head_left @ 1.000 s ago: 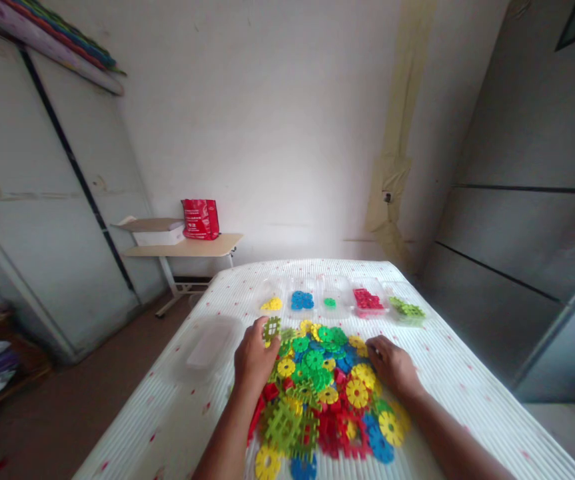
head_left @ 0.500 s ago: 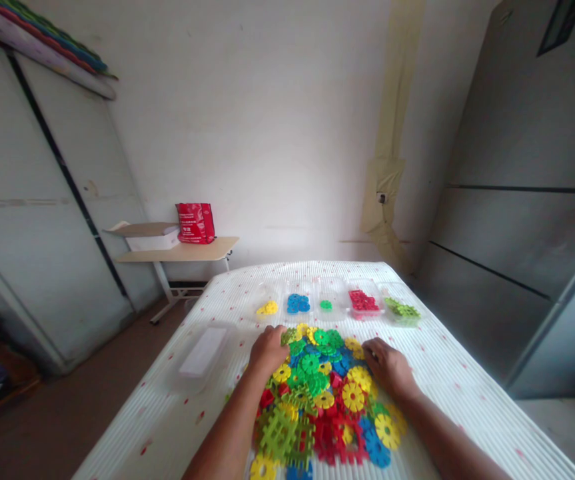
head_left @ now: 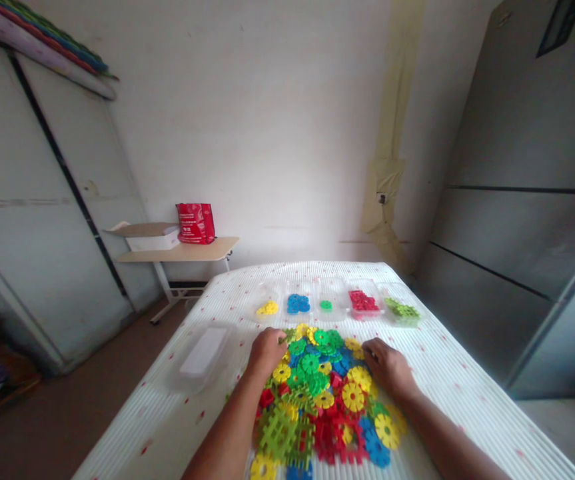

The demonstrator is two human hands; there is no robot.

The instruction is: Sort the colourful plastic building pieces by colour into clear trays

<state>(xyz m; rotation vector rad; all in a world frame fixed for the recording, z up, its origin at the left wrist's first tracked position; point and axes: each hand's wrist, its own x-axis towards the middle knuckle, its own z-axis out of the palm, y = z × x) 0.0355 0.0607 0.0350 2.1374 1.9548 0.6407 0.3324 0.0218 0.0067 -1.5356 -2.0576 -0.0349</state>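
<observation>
A pile of plastic interlocking pieces (head_left: 324, 393) in yellow, green, blue, red and light green lies on the white striped table (head_left: 467, 393) in front of me. My left hand (head_left: 266, 352) rests at the pile's far left edge. Its fingers are curled around a light-green grid piece (head_left: 287, 335) that lies low on the pile. My right hand (head_left: 390, 368) lies on the right side of the pile, knuckles up and fingers curled down among the pieces. What those fingers grip is hidden.
A row of clear trays stands beyond the pile, holding yellow (head_left: 268, 309), blue (head_left: 298, 303), green (head_left: 326, 305), red (head_left: 363, 301) and light-green (head_left: 402, 310) pieces. A clear lidded box (head_left: 202, 353) sits left of my left hand. A side table with a red bag (head_left: 196, 223) stands by the wall.
My left hand, which held the light-green grid piece up, has come down onto the pile's far left edge. My right hand has barely moved.
</observation>
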